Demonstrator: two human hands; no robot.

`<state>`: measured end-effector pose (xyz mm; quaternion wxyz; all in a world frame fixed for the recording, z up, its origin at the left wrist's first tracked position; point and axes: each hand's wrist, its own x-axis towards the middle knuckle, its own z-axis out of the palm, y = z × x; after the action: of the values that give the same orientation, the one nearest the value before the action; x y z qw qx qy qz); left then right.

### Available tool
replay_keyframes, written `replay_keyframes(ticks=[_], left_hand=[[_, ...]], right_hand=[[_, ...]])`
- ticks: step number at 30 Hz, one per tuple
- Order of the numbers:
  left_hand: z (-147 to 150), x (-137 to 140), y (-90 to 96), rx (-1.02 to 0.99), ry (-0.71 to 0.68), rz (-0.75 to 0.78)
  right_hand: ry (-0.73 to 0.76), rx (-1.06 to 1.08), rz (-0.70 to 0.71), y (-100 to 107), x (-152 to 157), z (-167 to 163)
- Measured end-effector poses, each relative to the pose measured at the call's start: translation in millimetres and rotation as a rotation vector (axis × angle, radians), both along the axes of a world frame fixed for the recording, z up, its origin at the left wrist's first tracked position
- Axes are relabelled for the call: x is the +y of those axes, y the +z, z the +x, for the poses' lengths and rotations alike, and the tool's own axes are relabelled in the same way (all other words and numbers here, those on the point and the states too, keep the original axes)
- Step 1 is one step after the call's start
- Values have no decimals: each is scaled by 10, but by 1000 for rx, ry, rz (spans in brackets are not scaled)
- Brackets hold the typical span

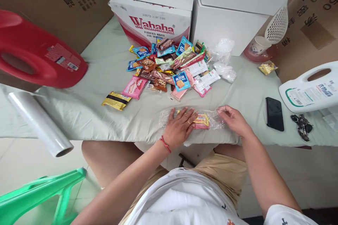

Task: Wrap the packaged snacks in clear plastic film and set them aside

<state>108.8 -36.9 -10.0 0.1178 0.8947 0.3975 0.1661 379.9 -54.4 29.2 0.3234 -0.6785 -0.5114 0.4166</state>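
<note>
A person sits at a tabletop (105, 112) covered with a pale green cloth, seen from above over their own lap. The left hand (181, 124) lies flat, palm down, fingers spread, pressing on a small bundle of snack packets (202, 120) wrapped in clear plastic film (165, 116); it has no closed grip, only an open press. Just to the right of it, the right hand (233, 119) pinches the film's far end between thumb and fingertips, a narrow grip on the plastic. The bundle sits between the two hands, close to the near edge of the tabletop. Beyond the hands, farther from the person, lies a loose pile of wrapped snacks (169, 66) in many colours, with a pink packet (135, 86) and a black and gold packet (116, 100) at its left fringe. Behind the pile stands a white and red Wahaha carton (151, 21). Well left of the left hand, a roll of cling film (39, 123) overhangs the tabletop edge, beneath a red plastic jug (34, 51). To the right of the right hand lie a black phone (274, 113), a bunch of keys (301, 126) and a white detergent jug (310, 89).
</note>
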Motion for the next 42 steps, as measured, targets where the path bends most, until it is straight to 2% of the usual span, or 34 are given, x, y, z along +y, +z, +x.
replay_keyframes(ticks=[2,4,9,11,15,19,20,22,24,26,28,32,35,37,39,42], left_hand=[[2,0,-5,-4,1,5],[4,1,-6,-7,2,8],[23,-12,36,-12,13,11],[46,-25,59,-17,21,-2],[65,-12,70,-60,38,-100],[-133,88,55,-302,-3,-246],[-219,114,55,-389,47,-247],[-394,152,59,-475,246,-173],[-521,155,64,-378,456,-66],[-563,122,68,-198,531,-30],[-536,69,78,-77,498,-43],[-467,9,192,22,430,-92],[-521,49,375,53,422,-263],[-566,108,500,-23,431,-444],[-552,172,591,-218,464,-685],[-366,236,640,-633,511,-1053]], right_hand=[[-27,66,-117,-28,-32,-73],[-54,86,-162,-57,-34,-131],[-197,113,-31,-53,115,-413],[-156,-1,21,-38,147,-663],[-56,-444,227,-49,14,-1159],[94,-636,397,-138,-265,-1312],[130,-669,415,-167,-324,-1307],[177,-736,426,-221,-408,-1285],[200,-787,426,-257,-446,-1268],[217,-822,422,-268,-452,-1266],[231,-843,409,-259,-441,-1271],[277,-824,404,-245,-419,-1270],[293,-814,408,-260,-420,-1261],[295,-812,404,-272,-421,-1266],[291,-798,410,-278,-414,-1286],[280,-778,433,-271,-384,-1330]])
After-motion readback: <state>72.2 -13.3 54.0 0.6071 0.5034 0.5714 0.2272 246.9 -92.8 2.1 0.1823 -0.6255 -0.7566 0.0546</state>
